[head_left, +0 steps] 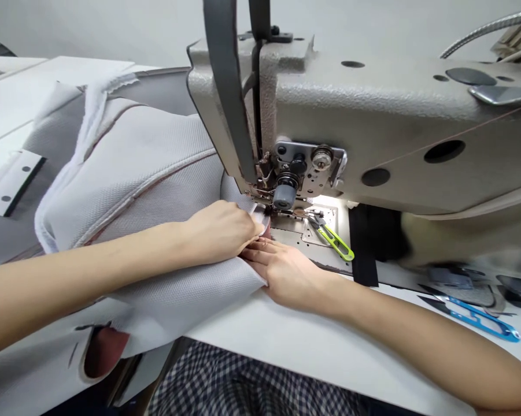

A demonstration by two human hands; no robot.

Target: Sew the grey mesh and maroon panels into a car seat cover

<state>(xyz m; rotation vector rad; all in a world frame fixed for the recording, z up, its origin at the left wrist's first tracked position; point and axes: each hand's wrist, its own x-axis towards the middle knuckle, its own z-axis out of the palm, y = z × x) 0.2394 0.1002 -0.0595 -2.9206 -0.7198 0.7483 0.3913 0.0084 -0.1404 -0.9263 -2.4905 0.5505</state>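
A large piece of light grey textured fabric (pixel 169 138) with stitched seams and a reddish backing spreads over the table left of the sewing machine (pixel 355 110). Its edge runs in under the presser foot area. My left hand (pixel 225 228) is closed on the fabric edge just in front of the needle, the fingertips partly hidden. Close against it, my right hand (pixel 286 271) has its fingers tucked into the fold of the same fabric, thumb side out of sight. Whether the needle is down in the cloth cannot be made out.
Yellow-green thread snips (pixel 336 240) lie on the machine bed right of the needle. Blue thread snips (pixel 481 320) rest on the white tabletop (pixel 251 323) at the right. A black strip (pixel 364 248) crosses the bed. Checkered cloth (pixel 243 381) shows below the table edge.
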